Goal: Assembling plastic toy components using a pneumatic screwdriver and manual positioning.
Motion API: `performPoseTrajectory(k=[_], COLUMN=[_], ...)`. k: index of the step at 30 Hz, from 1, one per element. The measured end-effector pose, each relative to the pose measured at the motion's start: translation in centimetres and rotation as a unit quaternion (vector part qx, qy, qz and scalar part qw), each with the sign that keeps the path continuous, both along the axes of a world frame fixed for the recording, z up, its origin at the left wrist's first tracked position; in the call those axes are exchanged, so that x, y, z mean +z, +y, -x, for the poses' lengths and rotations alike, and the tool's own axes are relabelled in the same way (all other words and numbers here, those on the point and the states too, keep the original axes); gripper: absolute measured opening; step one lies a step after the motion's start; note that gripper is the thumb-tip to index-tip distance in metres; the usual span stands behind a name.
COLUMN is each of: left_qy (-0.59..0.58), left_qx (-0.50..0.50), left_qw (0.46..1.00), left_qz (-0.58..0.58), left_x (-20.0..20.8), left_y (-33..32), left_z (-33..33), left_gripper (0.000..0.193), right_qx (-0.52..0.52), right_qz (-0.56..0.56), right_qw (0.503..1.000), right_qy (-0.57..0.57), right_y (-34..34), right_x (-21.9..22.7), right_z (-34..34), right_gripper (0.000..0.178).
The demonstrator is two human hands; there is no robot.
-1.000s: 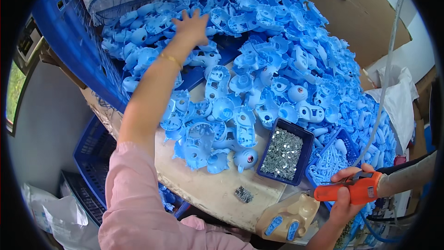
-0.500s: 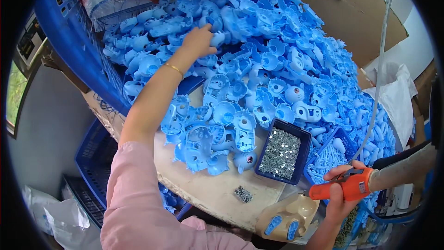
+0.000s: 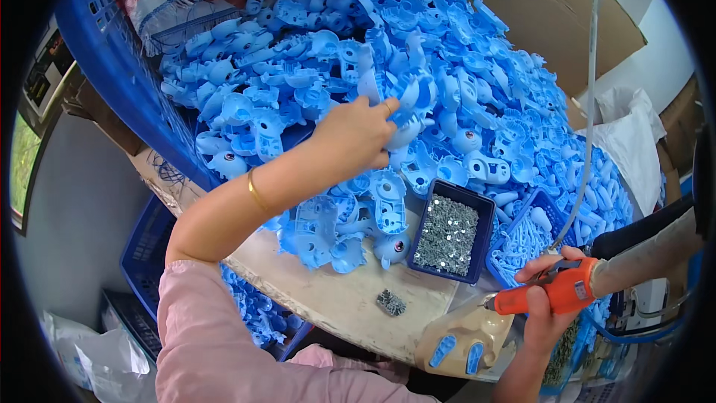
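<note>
Your left hand (image 3: 356, 136) curls around blue plastic shells (image 3: 416, 97) at the heap (image 3: 298, 52); your right hand (image 3: 544, 322) wraps an orange power screwdriver (image 3: 570, 289). A snagged shell could drag loose pieces into the screws (image 3: 447, 235).

My sleeve's (image 3: 203, 322) plain pale pink, roughly elbow length. Got a gold bangle (image 3: 254, 191) on, plus a ring (image 3: 388, 107) on my left hand (image 3: 356, 134).
</note>
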State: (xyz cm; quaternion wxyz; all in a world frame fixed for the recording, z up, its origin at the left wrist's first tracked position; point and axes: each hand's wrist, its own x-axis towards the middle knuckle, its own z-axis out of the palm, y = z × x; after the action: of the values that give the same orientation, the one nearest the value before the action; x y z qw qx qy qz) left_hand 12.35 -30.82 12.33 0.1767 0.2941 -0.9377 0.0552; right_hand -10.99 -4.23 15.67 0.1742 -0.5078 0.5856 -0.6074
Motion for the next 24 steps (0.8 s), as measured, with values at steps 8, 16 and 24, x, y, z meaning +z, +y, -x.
performPoseTrajectory(k=[8,16,24], left_qy=[-0.090,0.238,0.066], left_qx=[-0.069,0.041,0.154], left_qw=[0.994,0.963,0.972], left_qz=[-0.007,-0.119,-0.166], left_x=[0.3,6.1,1.5], left_y=[4.8,-8.9,-26.2], left_z=[0.5,6.3,11.2], left_gripper=[0.035,0.049,0.051], right_qx=[0.040,0.059,0.009], right_qz=[0.025,0.028,0.001], right_qw=[0.998,0.998,0.999], right_qy=[-0.031,-0.006,0.039], right_y=[0.4,0.5,1.5], right_x=[0.0,-0.6,-0.7], right_z=[1.0,2.6,3.7], right_gripper=[0.067,0.070,0.071])
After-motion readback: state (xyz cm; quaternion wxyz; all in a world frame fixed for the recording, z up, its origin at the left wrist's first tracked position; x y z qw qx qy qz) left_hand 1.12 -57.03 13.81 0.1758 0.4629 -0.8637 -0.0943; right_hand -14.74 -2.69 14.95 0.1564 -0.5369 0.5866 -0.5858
